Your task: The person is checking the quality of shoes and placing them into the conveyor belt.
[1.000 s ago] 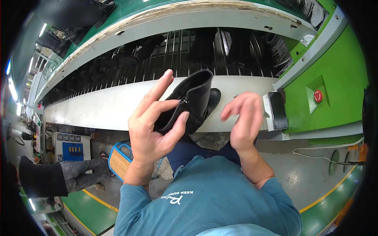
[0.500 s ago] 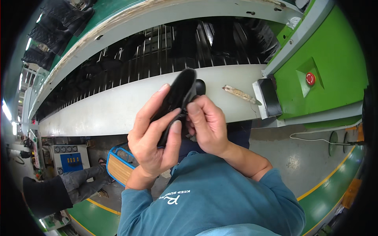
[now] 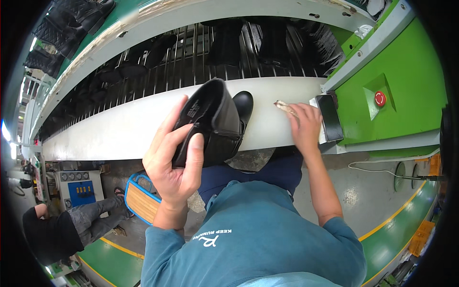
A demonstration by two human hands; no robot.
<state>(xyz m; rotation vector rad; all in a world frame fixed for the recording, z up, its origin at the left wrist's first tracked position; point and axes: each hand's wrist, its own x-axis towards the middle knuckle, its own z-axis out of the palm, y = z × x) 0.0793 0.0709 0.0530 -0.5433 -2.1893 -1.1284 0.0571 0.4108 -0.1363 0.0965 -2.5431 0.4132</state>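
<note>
My left hand grips a black boot by its upper, with the thumb and fingers pinching the edge of the opening. The boot is tilted, so its dark inside shows, and its rounded toe points away over the white ledge. To the right, my right hand has its fingers closed over a slim, pale tool with a worn, wrapped handle on the ledge. Only one end of that tool sticks out; my fingers cover the rest.
Beyond the ledge runs a bed of metal rollers bearing dark footwear. A black block stands at the ledge's right end, beside a green panel with a red button. Boots stand far left; a blue-framed stool and another person are lower left.
My right hand has let go of the boot and moved right onto the wrapped tool. The boot, still in my left hand, has turned so its opening and side show more.
</note>
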